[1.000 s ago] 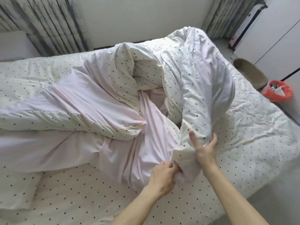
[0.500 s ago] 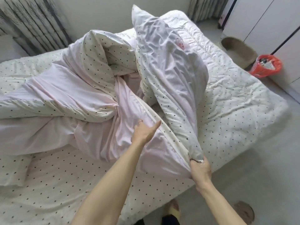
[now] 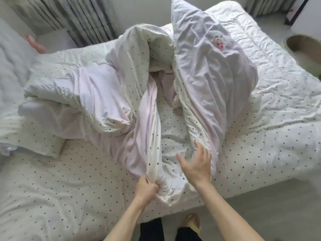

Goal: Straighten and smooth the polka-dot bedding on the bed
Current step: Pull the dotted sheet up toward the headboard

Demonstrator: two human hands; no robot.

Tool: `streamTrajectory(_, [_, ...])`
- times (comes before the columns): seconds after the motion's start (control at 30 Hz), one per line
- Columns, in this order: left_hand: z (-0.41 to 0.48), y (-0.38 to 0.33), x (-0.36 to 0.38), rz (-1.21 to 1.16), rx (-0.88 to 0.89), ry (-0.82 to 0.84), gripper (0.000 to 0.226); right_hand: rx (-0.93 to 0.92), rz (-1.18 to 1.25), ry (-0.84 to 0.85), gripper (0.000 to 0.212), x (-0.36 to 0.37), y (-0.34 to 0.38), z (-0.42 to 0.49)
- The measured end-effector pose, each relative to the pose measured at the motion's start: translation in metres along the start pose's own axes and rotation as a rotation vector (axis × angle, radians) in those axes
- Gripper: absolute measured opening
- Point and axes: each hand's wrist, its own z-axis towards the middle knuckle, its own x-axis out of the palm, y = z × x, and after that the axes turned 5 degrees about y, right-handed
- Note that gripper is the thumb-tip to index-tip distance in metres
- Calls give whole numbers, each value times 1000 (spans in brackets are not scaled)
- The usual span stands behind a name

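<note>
A crumpled duvet (image 3: 107, 94), white with black dots on one side and pale pink on the other, lies heaped across the middle of the bed. A tall fold of it (image 3: 208, 72) stands up at the right. The dotted fitted sheet (image 3: 69, 185) covers the mattress underneath. My left hand (image 3: 147, 186) grips a bunched edge of the duvet near the bed's front edge. My right hand (image 3: 196, 162) hovers with spread fingers beside the lower end of the tall fold, holding nothing.
A dotted pillow (image 3: 40, 145) lies at the left under the duvet. Curtains (image 3: 78, 20) hang behind the bed. A round brown basket (image 3: 302, 46) sits on the grey floor at the right. My slippered foot (image 3: 191, 223) stands at the bed's front edge.
My right hand has let go of the duvet corner and opened. My left hand has dropped to the front edge and closed on a bunched fold. The duvet has spread apart in the middle.
</note>
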Motion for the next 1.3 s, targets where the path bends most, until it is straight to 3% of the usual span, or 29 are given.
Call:
streamTrajectory(0.1, [-22, 33, -9, -80, -3, 51, 53, 127, 131, 436, 122, 33, 60, 23])
streamTrajectory(0.2, [-27, 37, -29, -105, 16, 49, 49, 245, 201, 642, 137, 73, 78, 30])
streamTrajectory(0.27, [-28, 38, -40, -81, 37, 72, 44, 300, 286, 662, 118, 99, 76, 26])
streamTrajectory(0.33, [-32, 42, -52, -27, 60, 173, 42, 235, 314, 566, 64, 114, 75, 24])
streamTrajectory(0.37, [-33, 46, -61, -8, 69, 266, 42, 183, 287, 525, 48, 117, 77, 24])
streamTrajectory(0.43, [-32, 53, -93, 10, 69, 384, 39, 93, 176, 518, 42, 115, 80, 21])
streamTrajectory(0.47, [-27, 50, -115, 0, 82, 348, 36, 56, 132, 529, 43, 112, 82, 19])
streamTrajectory(0.57, [-4, 18, -164, -86, 170, 25, 41, -79, 18, 652, 51, 106, 82, -13])
streamTrajectory(0.67, [21, -29, -169, 65, 268, -150, 73, -176, -45, 749, 29, 112, 74, -71])
streamTrajectory(0.73, [29, -49, -156, 304, 228, -100, 105, -208, -86, 806, 18, 116, 77, -103])
streamTrajectory(0.77, [33, -51, -147, 469, 182, -73, 109, -225, -88, 828, 22, 117, 78, -111])
streamTrajectory(0.83, [37, -42, -138, 759, 137, -120, 78, -185, -49, 895, 31, 116, 76, -118])
streamTrajectory(0.9, [37, -32, -146, 753, 166, -210, 38, -66, -5, 988, 47, 110, 73, -118])
streamTrajectory(0.93, [37, -28, -156, 680, 171, -223, 29, 16, 44, 1010, 49, 107, 72, -115])
streamTrajectory(1.0, [35, -22, -185, 510, 159, -204, 23, 190, 173, 925, 48, 103, 77, -105])
streamTrajectory(1.1, [8, -2, -228, 255, 227, -75, 18, 345, 371, 722, 94, 111, 111, -75])
streamTrajectory(1.17, [-18, 22, -251, 150, 241, 22, 20, 396, 529, 645, 108, 124, 150, -47])
streamTrajectory(1.23, [-38, 55, -286, 192, 217, 74, 25, 481, 734, 559, 104, 153, 198, -25])
streamTrajectory(1.3, [-44, 75, -311, 281, 180, 104, 21, 557, 938, 459, 83, 173, 231, -11])
